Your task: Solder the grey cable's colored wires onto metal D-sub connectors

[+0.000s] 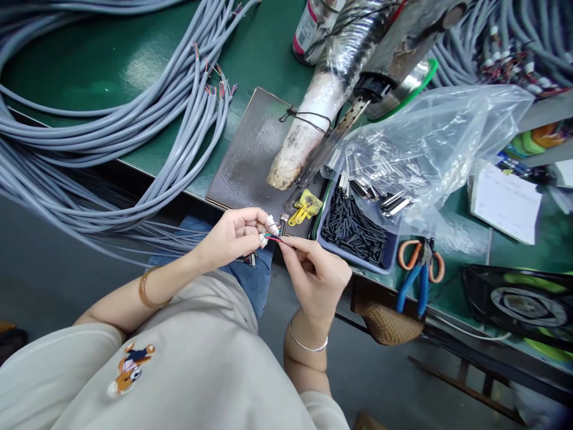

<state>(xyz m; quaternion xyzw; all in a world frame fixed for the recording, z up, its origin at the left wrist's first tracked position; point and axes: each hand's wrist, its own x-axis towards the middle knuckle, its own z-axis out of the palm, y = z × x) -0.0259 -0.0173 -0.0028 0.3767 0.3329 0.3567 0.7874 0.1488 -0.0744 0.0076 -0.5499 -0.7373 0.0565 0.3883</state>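
Observation:
My left hand is closed around the end of a thin cable, and coloured wire ends stick out past its fingertips. My right hand pinches those same wire tips from the other side. Both hands meet just below the table edge, over my lap. A small metal connector shows right behind the fingers; I cannot tell if a hand holds it. A yellow clip-like part lies on the dark metal plate just above the hands.
Grey cable bundles cover the green bench on the left. A blue tray of black tubes, a clear bag of connectors, blue pliers, a wrapped tool and a fan sit to the right.

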